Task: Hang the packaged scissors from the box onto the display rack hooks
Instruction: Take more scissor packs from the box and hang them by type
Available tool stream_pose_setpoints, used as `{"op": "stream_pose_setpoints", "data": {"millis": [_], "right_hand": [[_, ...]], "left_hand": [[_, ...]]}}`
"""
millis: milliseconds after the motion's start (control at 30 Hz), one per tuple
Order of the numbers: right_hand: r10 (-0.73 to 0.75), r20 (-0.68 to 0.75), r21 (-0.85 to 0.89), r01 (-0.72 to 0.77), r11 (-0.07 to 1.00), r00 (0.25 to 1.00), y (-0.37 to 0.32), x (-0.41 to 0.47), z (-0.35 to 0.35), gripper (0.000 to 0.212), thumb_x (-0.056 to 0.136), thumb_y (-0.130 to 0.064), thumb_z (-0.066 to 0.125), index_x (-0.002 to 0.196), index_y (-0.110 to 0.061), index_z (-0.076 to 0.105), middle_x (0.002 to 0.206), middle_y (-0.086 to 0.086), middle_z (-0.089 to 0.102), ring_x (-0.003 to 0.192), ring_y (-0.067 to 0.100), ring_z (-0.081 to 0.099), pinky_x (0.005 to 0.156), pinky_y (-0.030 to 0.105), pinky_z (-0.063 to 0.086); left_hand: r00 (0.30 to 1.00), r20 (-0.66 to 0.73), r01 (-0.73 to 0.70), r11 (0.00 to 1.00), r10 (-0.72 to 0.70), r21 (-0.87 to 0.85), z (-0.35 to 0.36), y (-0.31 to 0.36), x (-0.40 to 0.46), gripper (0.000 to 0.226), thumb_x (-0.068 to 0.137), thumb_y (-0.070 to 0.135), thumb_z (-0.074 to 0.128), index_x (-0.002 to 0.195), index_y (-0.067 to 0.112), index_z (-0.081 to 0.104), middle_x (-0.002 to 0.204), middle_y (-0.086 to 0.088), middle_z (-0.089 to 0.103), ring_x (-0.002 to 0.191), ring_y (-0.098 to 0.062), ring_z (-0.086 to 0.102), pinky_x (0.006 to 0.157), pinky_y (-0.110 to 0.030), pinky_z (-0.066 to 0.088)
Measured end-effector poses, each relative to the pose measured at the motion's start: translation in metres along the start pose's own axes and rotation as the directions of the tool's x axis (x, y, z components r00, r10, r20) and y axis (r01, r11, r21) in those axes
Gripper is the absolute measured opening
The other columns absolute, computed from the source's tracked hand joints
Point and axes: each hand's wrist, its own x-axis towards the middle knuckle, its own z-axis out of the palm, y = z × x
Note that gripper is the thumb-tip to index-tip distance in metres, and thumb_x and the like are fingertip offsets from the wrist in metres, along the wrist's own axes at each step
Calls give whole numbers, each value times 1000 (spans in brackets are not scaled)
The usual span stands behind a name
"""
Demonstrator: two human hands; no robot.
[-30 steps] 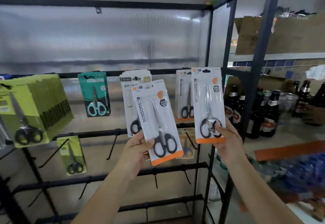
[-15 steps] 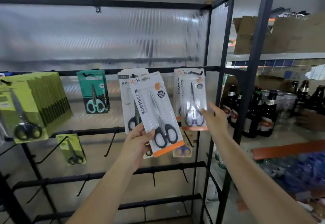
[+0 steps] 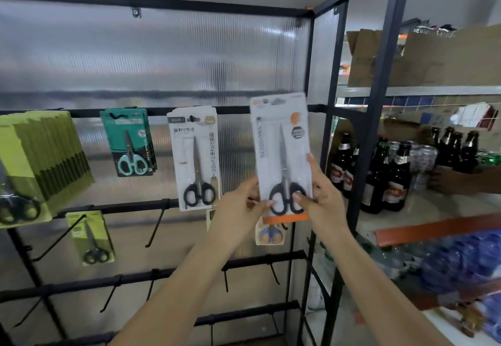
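Note:
A white pack of black-handled scissors (image 3: 282,155) with an orange bottom strip is held up against the right end of the rack's top black bar (image 3: 233,109). My left hand (image 3: 241,210) pinches its lower left edge and my right hand (image 3: 320,199) grips its lower right side, thumb across the handles. The pack hides the hook and whatever hangs behind it. To its left a white scissors pack (image 3: 193,158) with Japanese print hangs on its hook.
Teal scissors packs (image 3: 128,142) and a thick stack of yellow-green packs (image 3: 35,161) hang further left. Bare black hooks (image 3: 156,226) jut from the lower bars. Right of the rack's post (image 3: 376,117) stand beer bottles (image 3: 390,180), cardboard boxes and another person's hand (image 3: 450,183).
My right hand let go of the pack it had hung at the right end. My left hand carried its pack right and up to that spot, and both hands now hold it.

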Motion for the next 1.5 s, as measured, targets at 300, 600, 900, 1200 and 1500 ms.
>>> {"op": "stream_pose_setpoints", "data": {"millis": [300,600,900,1200,1500], "right_hand": [[129,-68,-315,-144,938,989,22,23,-30,78,83,3,63,144,-33,30,144,-5,41,133,14,37,104,24,30],[283,49,-660,-182,729,958,-3,79,-11,61,86,-14,61,142,-17,36,134,9,51,101,19,58,69,26,46],[235,319,-643,27,766,918,-2,17,61,48,88,-27,60,134,-25,48,120,-6,57,99,14,58,83,28,49],[388,565,-582,18,813,728,46,-63,161,38,89,-28,59,128,-28,55,115,-5,61,101,8,55,83,21,40],[701,580,-674,-240,699,415,123,-177,247,38,94,-15,53,132,-7,51,127,14,56,116,26,53,72,8,39]], "left_hand": [[983,152,-164,879,106,447,3,0,-1,43,95,34,51,138,30,47,133,7,56,119,-14,51,91,-24,39],[979,149,-203,787,142,582,-16,-1,6,39,98,33,45,137,27,46,131,5,56,120,-16,51,94,-34,44],[993,95,-4,760,-76,650,-58,-44,-17,39,97,33,47,135,27,48,132,3,56,115,-20,55,88,-34,45],[909,80,270,726,-408,633,-98,-132,-118,40,95,29,52,134,21,51,130,-3,59,113,-24,58,91,-33,46],[718,139,478,628,-682,614,-156,-239,-238,36,96,27,49,131,19,53,123,-6,63,112,-25,58,90,-31,45]]}}
